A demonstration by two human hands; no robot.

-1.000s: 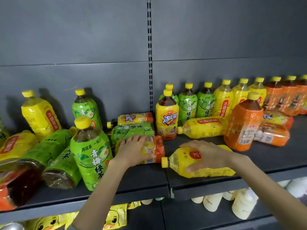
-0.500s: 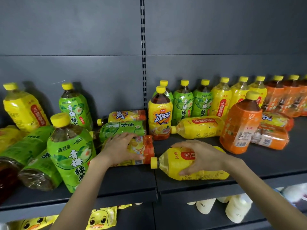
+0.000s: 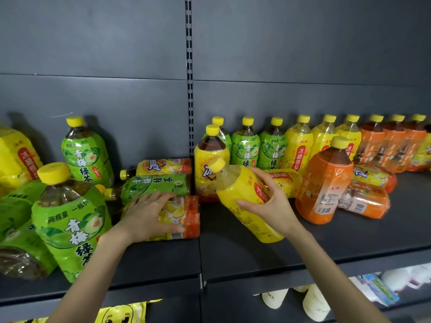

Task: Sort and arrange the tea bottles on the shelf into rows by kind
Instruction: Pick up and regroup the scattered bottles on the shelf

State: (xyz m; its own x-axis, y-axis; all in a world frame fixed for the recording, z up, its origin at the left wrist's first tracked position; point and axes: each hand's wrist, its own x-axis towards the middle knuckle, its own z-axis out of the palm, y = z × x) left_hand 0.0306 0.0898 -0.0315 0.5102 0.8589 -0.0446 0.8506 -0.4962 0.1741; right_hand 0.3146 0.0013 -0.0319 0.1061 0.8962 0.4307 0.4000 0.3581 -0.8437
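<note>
Head view: a dark store shelf [image 3: 256, 250] crowded with tea bottles, some standing, many lying on their sides.
Right hand [image 3: 268, 203]: just right of the frame's centre, fingers curled round the waist of a yellow pear-tea bottle [image 3: 242, 197], thumb on its near side.
What changed: a second ago this bottle lay flat at the shelf's front edge under the palm. It is now off the shelf and tilted, with its cap pointing to 11 o'clock.
Left hand [image 3: 149, 213]: at 8 o'clock from that bottle, fingers spread and draped over a lying iced-tea bottle [image 3: 186, 213], thumb along its near side. It has stayed there.
Back row: from 12 to 3 o'clock stand green plum-tea bottles [image 3: 245, 148], then yellow pear-tea bottles [image 3: 298, 145], then orange bottles [image 3: 394, 141].
Unsorted: a jumble of green and yellow bottles from 8 to 10 o'clock, and more lying bottles behind a standing orange bottle [image 3: 324, 180] at 3 o'clock.
Meaning for the task: one stray has been picked up. It likely belongs in front of its yellow kind at 1 o'clock, and most of the sorting remains.
</note>
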